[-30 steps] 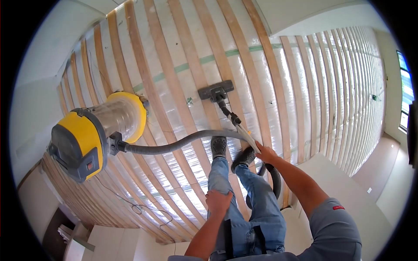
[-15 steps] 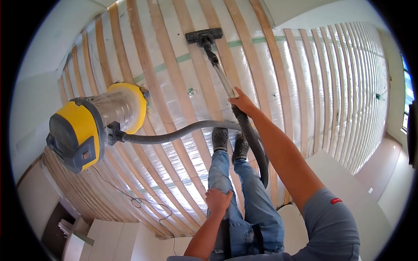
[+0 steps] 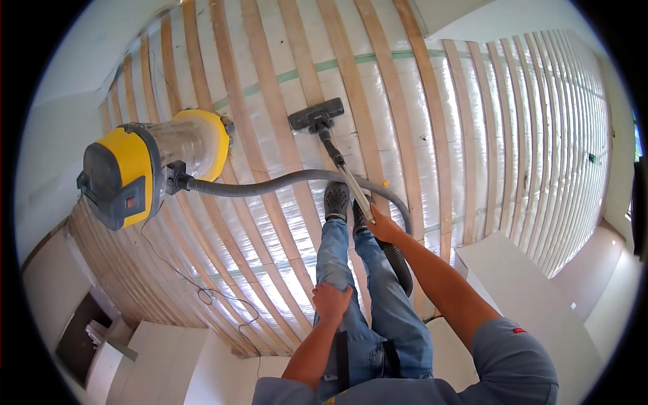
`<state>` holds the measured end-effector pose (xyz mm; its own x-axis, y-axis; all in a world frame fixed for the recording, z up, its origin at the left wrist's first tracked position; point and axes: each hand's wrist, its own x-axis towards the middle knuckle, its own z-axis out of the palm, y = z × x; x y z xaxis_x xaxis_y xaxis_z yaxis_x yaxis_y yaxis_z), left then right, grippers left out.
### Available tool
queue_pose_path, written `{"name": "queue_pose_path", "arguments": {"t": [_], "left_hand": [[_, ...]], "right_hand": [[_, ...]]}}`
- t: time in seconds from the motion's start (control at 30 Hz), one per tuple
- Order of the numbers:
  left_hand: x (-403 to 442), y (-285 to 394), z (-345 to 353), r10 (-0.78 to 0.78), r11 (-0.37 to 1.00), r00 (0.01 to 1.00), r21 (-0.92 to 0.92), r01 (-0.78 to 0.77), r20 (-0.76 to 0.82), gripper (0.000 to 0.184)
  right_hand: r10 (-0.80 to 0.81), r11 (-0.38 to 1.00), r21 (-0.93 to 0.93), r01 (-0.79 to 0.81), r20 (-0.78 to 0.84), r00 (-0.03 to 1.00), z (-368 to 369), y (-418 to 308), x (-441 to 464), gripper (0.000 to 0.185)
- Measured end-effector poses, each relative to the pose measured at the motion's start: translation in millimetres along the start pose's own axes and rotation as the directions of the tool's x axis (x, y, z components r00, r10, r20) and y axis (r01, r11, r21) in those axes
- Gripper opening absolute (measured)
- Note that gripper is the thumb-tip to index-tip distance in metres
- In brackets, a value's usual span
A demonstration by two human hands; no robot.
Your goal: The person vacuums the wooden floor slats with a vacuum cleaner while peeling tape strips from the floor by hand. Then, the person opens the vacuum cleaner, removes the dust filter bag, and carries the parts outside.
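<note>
Slatted floor [image 3: 466, 148]: open run from nozzle [image 3: 316, 116] to right edge. Left side: vacuum canister [image 3: 155, 162] obstructs. Hose [image 3: 270, 183] spans canister to right forearm [image 3: 442, 270], crossing beneath wand [image 3: 354, 190], just beyond shoes [image 3: 336, 200]. Loose cord [image 3: 202, 290] trails toward near edge. White unit [image 3: 526, 283] bounds near right corner.

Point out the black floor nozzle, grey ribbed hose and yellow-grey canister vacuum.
Black floor nozzle [image 3: 316, 116], head view: middle of head.
Grey ribbed hose [image 3: 300, 177], head view: arched stretch.
Yellow-grey canister vacuum [image 3: 178, 147], head view: clear drum.
</note>
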<state>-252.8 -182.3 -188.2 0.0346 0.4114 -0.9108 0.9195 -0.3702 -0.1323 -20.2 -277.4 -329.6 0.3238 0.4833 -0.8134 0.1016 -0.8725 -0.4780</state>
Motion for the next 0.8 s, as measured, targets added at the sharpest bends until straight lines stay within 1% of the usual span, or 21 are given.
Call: {"name": "queue_pose_path", "arguments": {"t": [0.07, 0.1, 0.17, 0.23, 0.27, 0.3, 0.33, 0.37, 0.43, 0.47, 0.5, 0.53, 0.57, 0.6, 0.63, 0.67, 0.7, 0.73, 0.77, 0.8], "left_hand": [[-4.2, -2.8, 13.3, -0.019, 1.0, 1.0, -0.02, 0.019, -0.005, 0.083], [-4.4, -5.8, 22.4, -0.032, 0.999, 0.999, -0.011, 0.032, -0.011, 0.083], [-9.0, -9.9, 26.5, -0.042, 0.999, 0.998, -0.008, 0.042, -0.036, 0.082], [-14.2, -14.8, 19.3, -0.053, 0.997, 0.999, -0.051, 0.053, 0.002, 0.084], [-16.3, -18.6, 15.4, -0.051, 0.997, 0.999, -0.049, 0.051, -0.012, 0.084], [-18.1, -23.0, 10.7, -0.059, 0.992, 0.998, -0.109, 0.058, -0.008, 0.086], [-17.9, -28.7, 3.8, -0.064, 0.984, 0.998, -0.164, 0.062, -0.006, 0.087], [-16.9, -35.6, -4.6, -0.058, 0.987, 0.998, -0.153, 0.054, -0.021, 0.087], [-20.7, -45.4, -25.3, -0.083, 0.979, 0.997, -0.187, 0.082, 0.004, 0.072], [-20.5, -54.7, -39.3, -0.079, 0.979, 0.997, -0.188, 0.076, -0.007, 0.072], [-16.6, -69.8, -58.3, -0.061, 0.865, 0.993, -0.492, 0.1, 0.096, 0.063], [-9.6, -85.6, -73.2, -0.007, 0.657, 0.981, -0.739, 0.15, 0.193, 0.053], [2.2, -101.6, -80.0, -0.061, 0.713, 0.996, -0.701, -0.003, -0.066, 0.046], [17.3, -117.9, -89.9, -0.092, 0.771, 0.942, -0.621, -0.139, -0.324, 0.039], [29.6, -129.1, -126.2, 0.014, 0.837, 0.844, -0.456, -0.304, -0.536, 0.037], [26.3, -125.7, -187.2, 0.107, 0.888, 0.747, -0.275, -0.369, -0.656, 0.031], [32.5, -129.5, -241.3, 0.074, 0.925, 0.688, -0.208, -0.318, -0.722, 0.029], [41.9, -141.8, -295.3, 0.109, 0.93, 0.557, -0.114, -0.35, -0.823, 0.029], [50.6, -150.9, -352.4, 0.04, 0.943, 0.51, -0.136, -0.303, -0.859, 0.03], [68.4, -170.4, -401.1, 0.101, 0.953, 0.37, -0.016, -0.301, -0.923, 0.029]], "right_hand": [[0.068, 0.998, -0.004, -0.068, 0.065, 0.996, 14.2, 17.8, -28.1, 0.078], [0.059, 0.998, -0.001, -0.059, 0.064, 0.996, 21.0, 25.4, -40.8, 0.078], [0.137, 0.991, -0.019, -0.136, 0.044, 0.99, 28.7, 39.1, -58.0, 0.069], [0.139, 0.99, -0.02, -0.139, 0.04, 0.989, 26.2, 46.4, -66.3, 0.065], [0.16, 0.987, -0.021, -0.159, 0.05, 0.986, 27.2, 47.3, -66.7, 0.062], [0.201, 0.979, -0.053, -0.198, 0.044, 0.979, 25.8, 44.3, -65.1, 0.054], [0.193, 0.981, -0.041, -0.192, 0.037, 0.98, 25.4, 40.1, -61.7, 0.054], [0.215, 0.976, -0.036, -0.214, 0.028, 0.976, 24.4, 35.8, -58.5, 0.051], [0.254, 0.967, -0.025, -0.254, 0.006, 0.967, 24.6, 30.0, -54.1, 0.048], [0.247, 0.969, -0.021, -0.247, -0.002, 0.969, 24.3, 24.8, -52.4, 0.048], [0.256, 0.966, -0.023, -0.256, -0.01, 0.967, 25.8, 21.1, -49.9, 0.048], [0.267, 0.963, -0.028, -0.267, -0.015, 0.964, 24.7, 16.2, -45.4, 0.048], [0.278, 0.96, -0.027, -0.278, -0.009, 0.961, 24.7, 11.4, -40.0, 0.05], [0.278, 0.96, -0.025, -0.278, -0.011, 0.961, 24.3, 4.8, -33.0, 0.05], [0.307, 0.951, -0.024, -0.308, -0.015, 0.951, 24.7, -3.0, -24.3, 0.05], [0.339, 0.94, -0.023, -0.339, -0.017, 0.941, 26.1, -10.3, -16.7, 0.051], [0.331, 0.942, -0.046, -0.332, -0.02, 0.943, 26.7, -16.9, -6.5, 0.051], [0.333, 0.941, -0.045, -0.334, -0.025, 0.942, 28.2, -23.2, 3.4, 0.051], [0.328, 0.942, -0.055, -0.331, -0.056, 0.943, 30.2, -30.1, 12.8, 0.051], [0.324, 0.942, -0.065, -0.33, -0.089, 0.942, 28.3, -46.0, 18.5, 0.051]]}}
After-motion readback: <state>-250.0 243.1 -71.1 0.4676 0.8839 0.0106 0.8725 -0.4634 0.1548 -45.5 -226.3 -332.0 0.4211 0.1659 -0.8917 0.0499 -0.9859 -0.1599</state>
